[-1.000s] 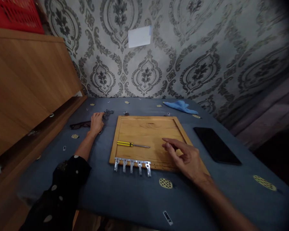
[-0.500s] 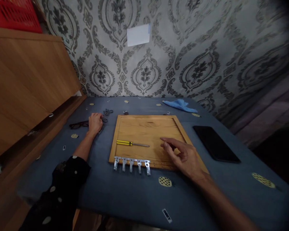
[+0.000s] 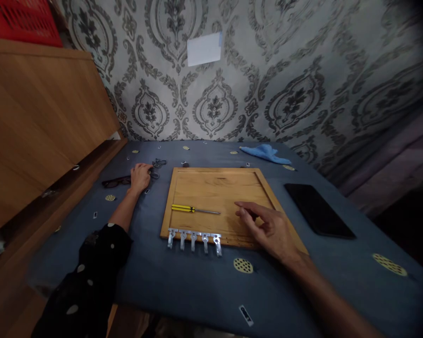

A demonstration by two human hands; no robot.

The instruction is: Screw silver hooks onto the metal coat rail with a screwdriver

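My left hand (image 3: 140, 177) rests on the table at the left, fingers curled down beside a dark looped item (image 3: 155, 175) and a small tangle of metal pieces (image 3: 159, 163). What its fingertips hold, if anything, is hidden. A pair of dark-framed glasses (image 3: 116, 181) lies against that hand's left side. Over the right part of a framed wooden board (image 3: 215, 188) is my right hand (image 3: 268, 227), with thumb and index finger brought close together; anything between them is too small to name. On the board lies a screwdriver with a yellow-and-black handle (image 3: 183, 208). Several silver metal hooks (image 3: 193, 239) line its front edge.
A black tablet-like slab (image 3: 317, 211) lies right of the board. Behind it is a blue cloth (image 3: 266, 153). A wooden cabinet (image 3: 45, 108) borders the table's left side, with a red basket (image 3: 24, 21) on top. A patterned wall (image 3: 183, 94) closes the back.
The view has shifted very slightly. Both hands keep nearly the same place and shape, and the things on the table have not moved.
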